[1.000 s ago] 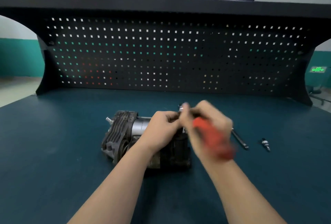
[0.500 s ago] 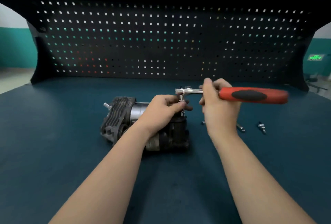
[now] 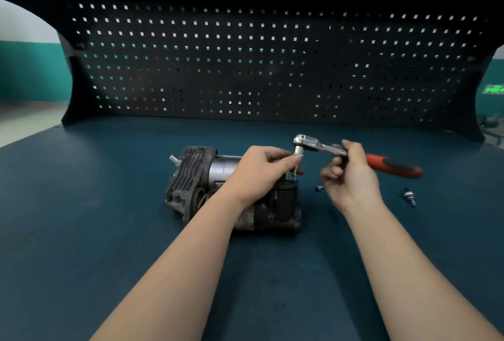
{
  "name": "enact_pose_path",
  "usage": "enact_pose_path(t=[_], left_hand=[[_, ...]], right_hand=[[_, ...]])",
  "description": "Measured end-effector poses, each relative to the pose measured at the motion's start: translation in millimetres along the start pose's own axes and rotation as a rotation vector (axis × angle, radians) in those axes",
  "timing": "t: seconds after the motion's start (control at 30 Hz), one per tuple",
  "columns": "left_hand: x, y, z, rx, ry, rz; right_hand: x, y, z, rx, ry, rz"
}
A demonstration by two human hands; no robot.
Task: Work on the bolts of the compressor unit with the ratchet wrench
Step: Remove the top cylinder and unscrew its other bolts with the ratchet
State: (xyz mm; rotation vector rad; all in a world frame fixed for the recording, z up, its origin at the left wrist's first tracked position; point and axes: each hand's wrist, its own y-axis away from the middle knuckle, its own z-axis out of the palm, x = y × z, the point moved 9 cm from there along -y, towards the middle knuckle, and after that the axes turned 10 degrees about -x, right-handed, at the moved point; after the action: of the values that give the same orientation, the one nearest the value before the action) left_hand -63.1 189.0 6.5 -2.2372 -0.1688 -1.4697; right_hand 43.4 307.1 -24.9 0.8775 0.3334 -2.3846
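bare fingers of the left hand (image 3: 261,168) pinch the socket under the head of the ratchet wrench (image 3: 354,153), steadying it upright above the right end of the compressor unit (image 3: 218,190), while the right hand (image 3: 351,177) grips the steel shank just ahead of the red handle. the wrench's long axis runs rightward from the head — the left hand is nearer the bolt, which is hidden below the socket. a loose bolt (image 3: 318,188) and a small fitting (image 3: 409,195) lie on the teal bench (image 3: 81,231).
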Motion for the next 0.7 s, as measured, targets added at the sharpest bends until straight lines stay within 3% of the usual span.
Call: enact_pose_path(t=[0.1,0.2,0.27,0.37,0.43,0.47,0.57,0.6,0.63,0.7], left_hand=[[1,-1,4,-0.047,-0.022,-0.007],[4,1,1,-0.013,0.007,0.016],[8,3,-2,0.019,-0.002,0.056],[11,6,-3,0.033,-0.012,0.079],[7,5,-1,0.026,0.007,0.057],[5,4,-2,0.031,0.012,0.036],[2,3,-4,0.059,0.028,0.013],[2,3,-3,0.055,0.03,0.014],[2,2,-2,0.039,0.021,0.009],[1,0,2,-0.024,0.001,-0.006]], right_hand=[[-12,8,14,-0.025,0.102,-0.195],[-47,42,59,-0.146,0.645,-0.599],[-47,76,94,-0.324,1.031,-0.906],[-40,109,108,-0.446,1.278,-1.23],[-51,90,97,-0.388,1.246,-1.134],[-58,68,83,-0.332,1.12,-0.955],[-34,11,31,-0.191,0.345,-0.244],[-20,4,21,-0.14,0.185,-0.117],[-13,2,14,-0.089,0.129,-0.078],[-19,6,15,-0.063,0.17,-0.203]])
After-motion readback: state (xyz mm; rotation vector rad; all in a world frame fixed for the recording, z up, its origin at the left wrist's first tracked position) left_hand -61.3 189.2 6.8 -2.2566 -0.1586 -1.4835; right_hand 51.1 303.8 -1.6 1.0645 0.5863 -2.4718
